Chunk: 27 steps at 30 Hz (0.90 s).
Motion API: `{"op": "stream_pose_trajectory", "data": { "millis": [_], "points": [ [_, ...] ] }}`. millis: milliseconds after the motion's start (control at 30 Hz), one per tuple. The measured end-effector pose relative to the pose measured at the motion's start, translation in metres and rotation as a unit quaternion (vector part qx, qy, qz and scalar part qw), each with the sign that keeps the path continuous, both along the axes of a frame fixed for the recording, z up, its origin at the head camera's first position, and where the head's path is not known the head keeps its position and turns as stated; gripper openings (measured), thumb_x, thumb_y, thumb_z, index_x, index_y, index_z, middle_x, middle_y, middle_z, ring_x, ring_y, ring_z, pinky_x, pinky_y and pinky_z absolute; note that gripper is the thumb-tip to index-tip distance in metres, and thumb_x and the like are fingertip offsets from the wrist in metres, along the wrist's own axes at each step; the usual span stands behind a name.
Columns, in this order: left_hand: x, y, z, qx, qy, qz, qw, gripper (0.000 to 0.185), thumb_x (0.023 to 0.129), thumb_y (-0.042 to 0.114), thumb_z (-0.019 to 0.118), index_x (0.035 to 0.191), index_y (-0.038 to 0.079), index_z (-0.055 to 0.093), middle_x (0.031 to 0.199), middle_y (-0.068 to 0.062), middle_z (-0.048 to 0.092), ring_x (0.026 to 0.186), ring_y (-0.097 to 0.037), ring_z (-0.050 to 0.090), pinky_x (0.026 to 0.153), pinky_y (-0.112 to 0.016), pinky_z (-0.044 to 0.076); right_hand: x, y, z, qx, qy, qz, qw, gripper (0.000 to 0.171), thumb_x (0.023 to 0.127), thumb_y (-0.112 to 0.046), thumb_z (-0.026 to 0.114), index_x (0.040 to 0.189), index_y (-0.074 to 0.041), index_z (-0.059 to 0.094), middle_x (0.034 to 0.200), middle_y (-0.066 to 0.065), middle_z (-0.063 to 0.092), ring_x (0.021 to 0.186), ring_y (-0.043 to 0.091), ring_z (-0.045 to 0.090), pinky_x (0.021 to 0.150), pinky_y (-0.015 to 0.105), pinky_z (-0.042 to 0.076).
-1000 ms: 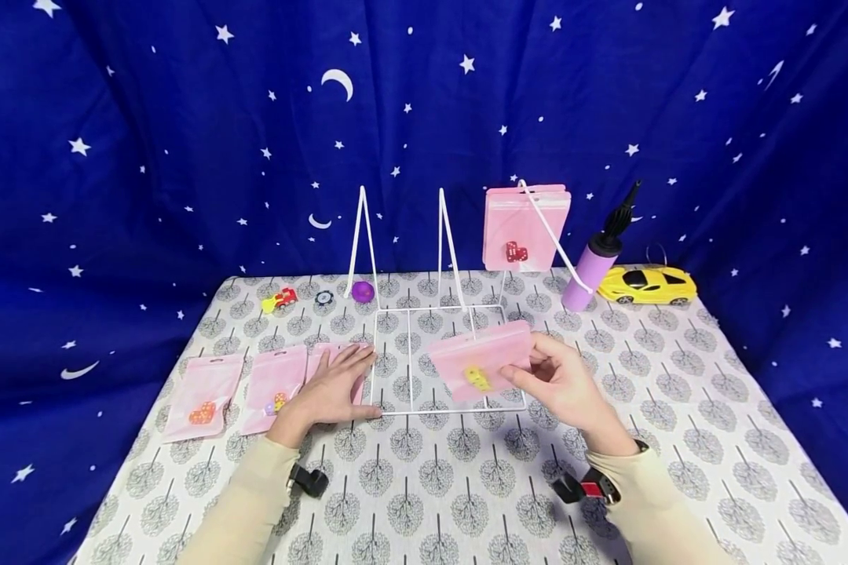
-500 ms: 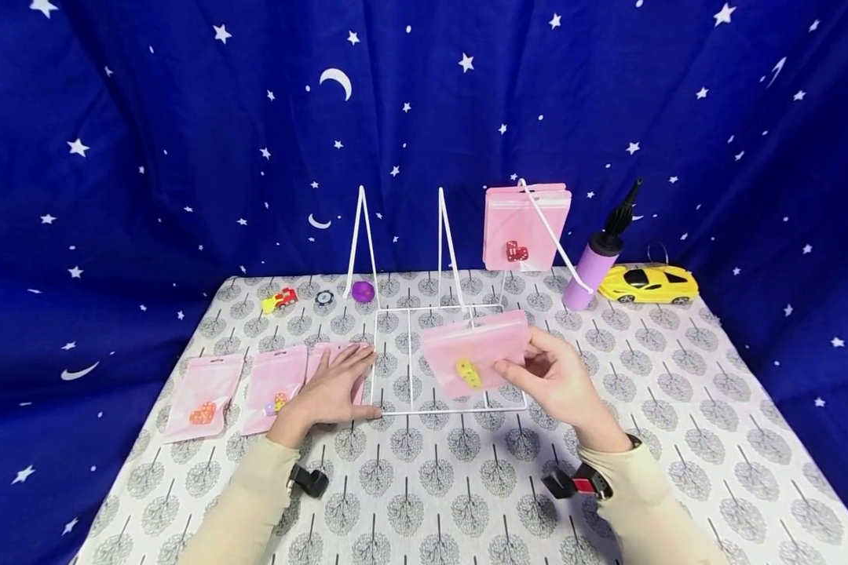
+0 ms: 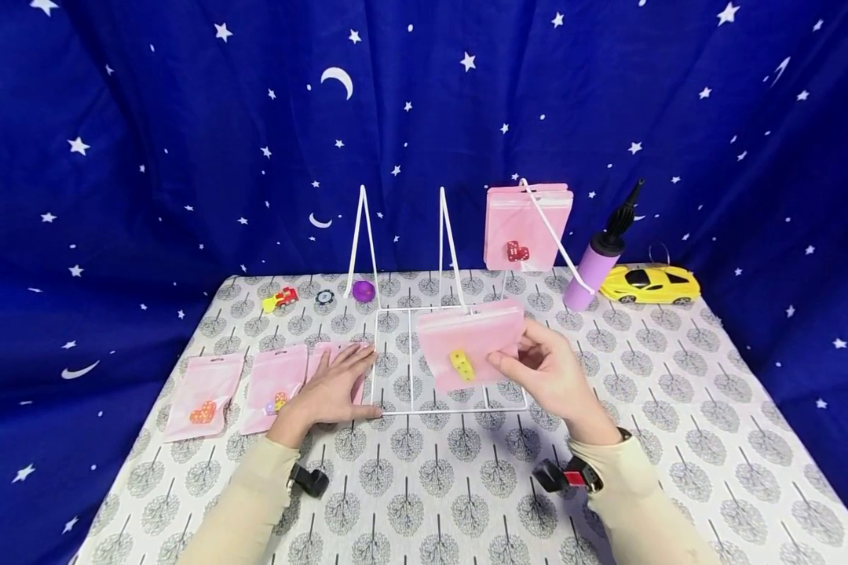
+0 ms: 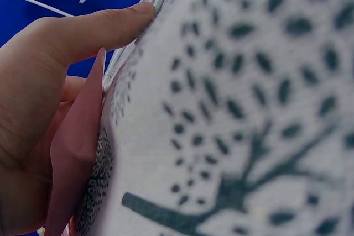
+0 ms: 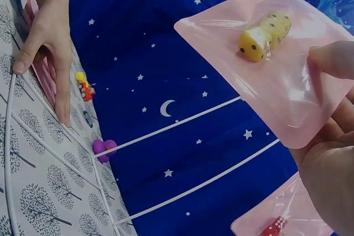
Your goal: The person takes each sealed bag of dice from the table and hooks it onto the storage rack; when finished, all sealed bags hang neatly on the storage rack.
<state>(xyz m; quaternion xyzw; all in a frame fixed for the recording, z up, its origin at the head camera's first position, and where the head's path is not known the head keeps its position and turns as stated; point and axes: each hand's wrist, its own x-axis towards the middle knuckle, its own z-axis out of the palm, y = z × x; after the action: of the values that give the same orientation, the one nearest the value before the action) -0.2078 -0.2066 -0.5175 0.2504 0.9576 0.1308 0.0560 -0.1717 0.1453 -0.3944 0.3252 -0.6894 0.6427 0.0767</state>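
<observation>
My right hand (image 3: pixel 551 373) pinches the right edge of a pink zip bag (image 3: pixel 477 333), which is raised over the base of a white wire rack (image 3: pixel 431 411). Through the clear film show yellow dice (image 5: pixel 264 37). The bag's top edge overlaps the low front end of the rack's middle arm in the head view. Spread flat, my left hand (image 3: pixel 328 392) rests over another pink bag (image 4: pixel 77 147), with thumb and fingertips at the rack's left base wire. On the right arm hang several pink bags (image 3: pixel 530 216), the front one with red dice (image 3: pixel 517 251).
Two pink bags lie to the left, one with orange dice (image 3: pixel 202 413), one with mixed dice (image 3: pixel 275 403). Behind are a toy vehicle (image 3: pixel 279 300), a small wheel (image 3: pixel 324 297) and a purple ball (image 3: pixel 363 291). A purple pump (image 3: pixel 586 275) and yellow toy car (image 3: pixel 650 285) stand right.
My right hand has moved left and slightly up with the bag, bringing its top edge to the middle arm's front end. My left hand has stayed in place.
</observation>
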Motion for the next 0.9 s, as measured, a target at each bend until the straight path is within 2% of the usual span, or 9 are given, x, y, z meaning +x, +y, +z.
{"op": "stream_pose_trajectory", "data": {
  "millis": [200, 467, 767, 900],
  "points": [
    [-0.001, -0.001, -0.001, 0.004, 0.001, 0.000, 1.0000, 0.108, 0.071, 0.073, 0.067, 0.154, 0.014, 0.029, 0.163, -0.002, 0.020, 0.151, -0.029, 0.014, 0.115, -0.068, 0.005, -0.004, -0.003, -0.001, -0.005, -0.009, -0.006, 1.000, 0.033, 0.081, 0.017, 0.062, 0.113, 0.011, 0.059, 0.102, -0.010, 0.074, 0.081, 0.010, 0.071, 0.066, 0.026, 0.060],
    [-0.002, -0.001, -0.001, -0.001, -0.002, -0.001, 1.0000, 0.109, 0.071, 0.074, 0.066, 0.154, 0.014, 0.028, 0.163, -0.002, 0.018, 0.151, -0.029, 0.014, 0.116, -0.067, 0.005, -0.011, -0.008, -0.006, -0.006, -0.017, -0.015, 1.000, 0.033, 0.082, 0.015, 0.063, 0.114, 0.011, 0.059, 0.106, -0.013, 0.073, 0.084, 0.009, 0.071, 0.068, 0.029, 0.061],
    [-0.002, -0.001, 0.000, 0.000, 0.001, -0.003, 1.0000, 0.109, 0.071, 0.073, 0.067, 0.154, 0.013, 0.029, 0.162, -0.004, 0.021, 0.150, -0.031, 0.016, 0.115, -0.069, 0.006, -0.021, -0.012, -0.011, -0.016, -0.029, -0.029, 0.999, 0.028, 0.084, 0.014, 0.062, 0.111, 0.015, 0.057, 0.096, -0.010, 0.074, 0.077, 0.010, 0.070, 0.066, 0.026, 0.060],
    [-0.002, -0.001, 0.000, 0.001, 0.002, -0.004, 1.0000, 0.108, 0.072, 0.072, 0.068, 0.153, 0.013, 0.029, 0.162, -0.005, 0.021, 0.150, -0.031, 0.016, 0.115, -0.069, 0.007, -0.026, -0.015, -0.011, -0.014, -0.039, -0.037, 0.998, 0.028, 0.085, 0.011, 0.062, 0.112, 0.014, 0.057, 0.094, -0.011, 0.073, 0.077, 0.009, 0.069, 0.070, 0.024, 0.058]
  ]
}}
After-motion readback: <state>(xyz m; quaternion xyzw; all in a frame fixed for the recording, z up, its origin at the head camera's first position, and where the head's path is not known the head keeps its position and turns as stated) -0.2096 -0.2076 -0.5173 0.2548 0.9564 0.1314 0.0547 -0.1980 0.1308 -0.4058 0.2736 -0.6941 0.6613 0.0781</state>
